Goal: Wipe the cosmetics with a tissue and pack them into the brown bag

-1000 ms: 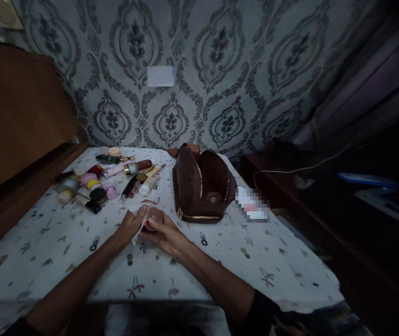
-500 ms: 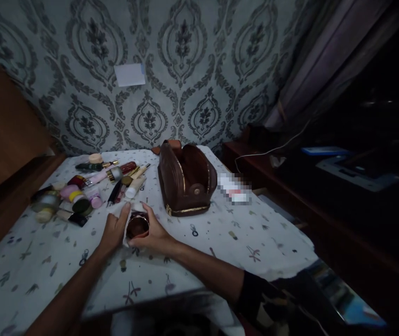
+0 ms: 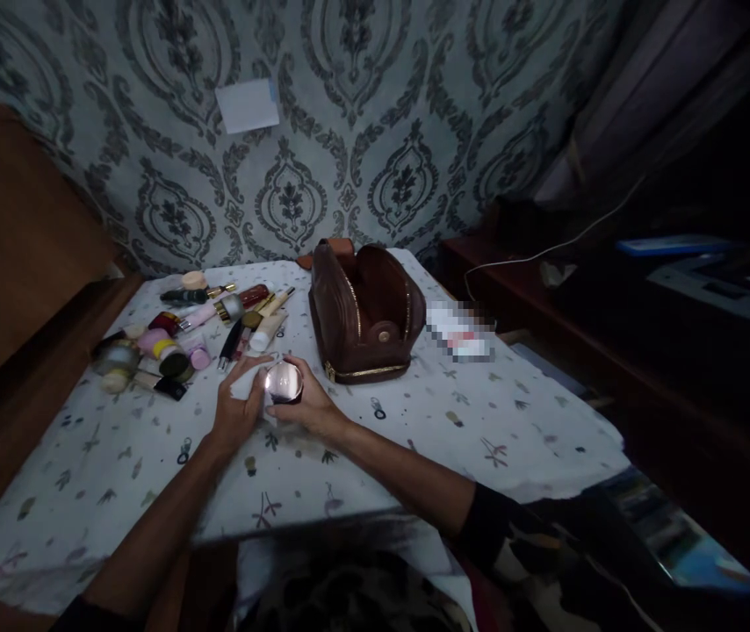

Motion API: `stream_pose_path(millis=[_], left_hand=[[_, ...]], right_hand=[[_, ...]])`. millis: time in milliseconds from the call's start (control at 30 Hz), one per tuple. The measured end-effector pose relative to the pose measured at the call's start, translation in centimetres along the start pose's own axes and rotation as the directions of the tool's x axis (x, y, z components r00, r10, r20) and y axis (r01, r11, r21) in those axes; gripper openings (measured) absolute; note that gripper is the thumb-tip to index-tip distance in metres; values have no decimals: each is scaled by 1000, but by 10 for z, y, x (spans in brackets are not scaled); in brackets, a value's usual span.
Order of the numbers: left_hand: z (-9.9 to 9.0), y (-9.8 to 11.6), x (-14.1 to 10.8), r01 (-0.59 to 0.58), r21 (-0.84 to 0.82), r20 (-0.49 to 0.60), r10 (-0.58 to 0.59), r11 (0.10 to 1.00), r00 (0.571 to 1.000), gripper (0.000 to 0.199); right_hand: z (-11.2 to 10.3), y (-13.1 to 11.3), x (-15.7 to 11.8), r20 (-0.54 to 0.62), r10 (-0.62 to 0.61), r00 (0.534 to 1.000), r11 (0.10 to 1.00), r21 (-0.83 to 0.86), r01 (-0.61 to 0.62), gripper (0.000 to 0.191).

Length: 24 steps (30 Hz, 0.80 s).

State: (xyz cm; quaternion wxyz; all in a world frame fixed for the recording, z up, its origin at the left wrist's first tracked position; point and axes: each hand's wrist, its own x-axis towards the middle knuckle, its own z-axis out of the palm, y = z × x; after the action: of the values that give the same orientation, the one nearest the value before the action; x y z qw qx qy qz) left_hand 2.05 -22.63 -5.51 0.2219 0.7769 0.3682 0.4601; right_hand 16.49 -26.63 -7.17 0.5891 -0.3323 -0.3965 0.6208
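My right hand (image 3: 315, 404) is wrapped round a small round container with a shiny, mirror-like face (image 3: 284, 383), which catches bright light. From the other side my left hand (image 3: 238, 412) holds a crumpled white tissue (image 3: 248, 379), its thumb against the container's edge. Both hands are just above the patterned cloth. Behind and right of them stands a brown leather cosmetic bag (image 3: 362, 351), its zipped top gaping open. To the left lies a pile of cosmetics, among them a cream tube (image 3: 268, 332), a black brush-like item (image 3: 231, 342) and a yellow-banded jar (image 3: 168, 353).
A white printed cloth (image 3: 375, 465) covers the table. A blurred-out white packet (image 3: 460, 333) lies right of the bag. Brown wood (image 3: 25, 254) borders the left side. A dark ledge with a white cable (image 3: 533, 259) runs along the right.
The container's face has turned from dark brown to a bright reflection as the hands tilt it. My left hand's fingers have shifted with the tissue. The view has moved slightly.
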Motion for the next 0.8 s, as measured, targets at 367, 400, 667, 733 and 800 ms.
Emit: stream_pose_path(millis=[367,400,667,733,800], left_hand=[[-9,7,1,-444,158,21,446,882,895,18],[-7,9,0,-489,165,50,488,856,871,17],[-6,2,1,197,-79,-361,-212,977,908,35],[-10,-9,5,356,-180,-470,-398,917,787,43],[-12,-17,8,408,-211,-497,-457,888,737,48]], right_hand=[[-7,-1,9,-90,-128,988,949,-302,96,57],[-8,-3,9,-82,-162,983,933,-338,126,55],[-2,-41,-7,-156,-180,971,949,-286,130,57],[-2,-68,-15,-122,-203,972,958,-231,171,56],[-5,-101,-20,-125,-280,952,938,-246,244,57]])
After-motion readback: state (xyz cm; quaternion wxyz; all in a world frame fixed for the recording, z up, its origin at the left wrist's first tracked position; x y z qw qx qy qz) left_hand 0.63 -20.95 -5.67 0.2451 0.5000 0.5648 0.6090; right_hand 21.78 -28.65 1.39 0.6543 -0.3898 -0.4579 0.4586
